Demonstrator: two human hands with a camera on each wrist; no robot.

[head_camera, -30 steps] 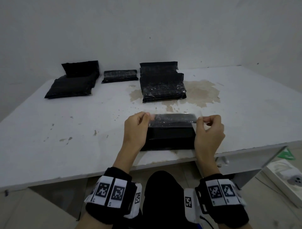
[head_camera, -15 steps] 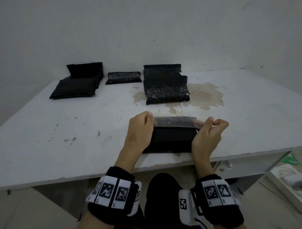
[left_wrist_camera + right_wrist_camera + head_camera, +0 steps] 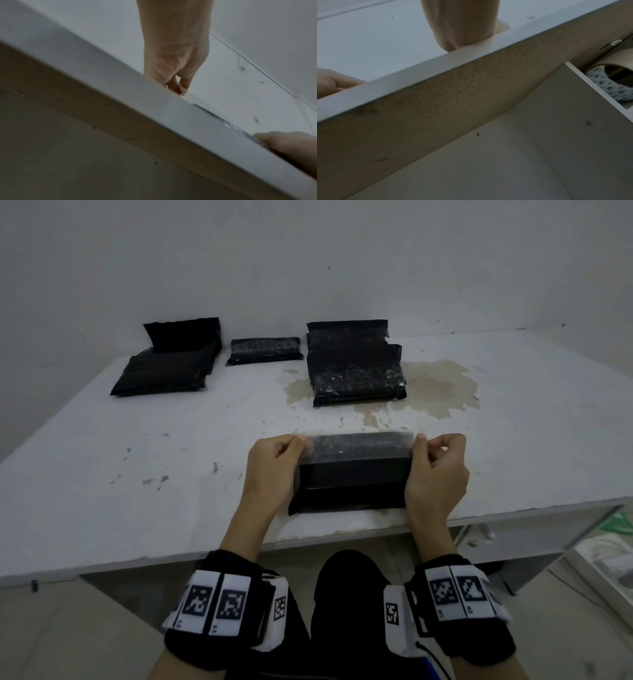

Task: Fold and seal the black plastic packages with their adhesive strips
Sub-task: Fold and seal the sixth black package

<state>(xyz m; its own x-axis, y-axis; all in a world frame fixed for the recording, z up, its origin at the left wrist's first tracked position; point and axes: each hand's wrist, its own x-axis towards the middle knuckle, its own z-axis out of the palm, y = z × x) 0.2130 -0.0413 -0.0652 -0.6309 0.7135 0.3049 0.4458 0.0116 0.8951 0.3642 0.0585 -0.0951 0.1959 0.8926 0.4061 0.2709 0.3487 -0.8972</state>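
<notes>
A black plastic package lies near the front edge of the white table. Its flap with the shiny adhesive strip is raised along the far side. My left hand pinches the strip's left end, and my right hand pinches its right end. In the left wrist view my left hand shows above the table edge, with fingertips pinched on the film. The right wrist view shows only my right hand's heel; the table edge hides the fingers.
Three more groups of black packages lie at the back: a left pile, a small one and a middle stack beside a brown stain. A drawer under the table holds a tape roll. Boxes sit on the floor at right.
Both hands have kept their pinch on the strip's ends; the right hand's fingers have curled in again and the flap stands stretched between the hands.
</notes>
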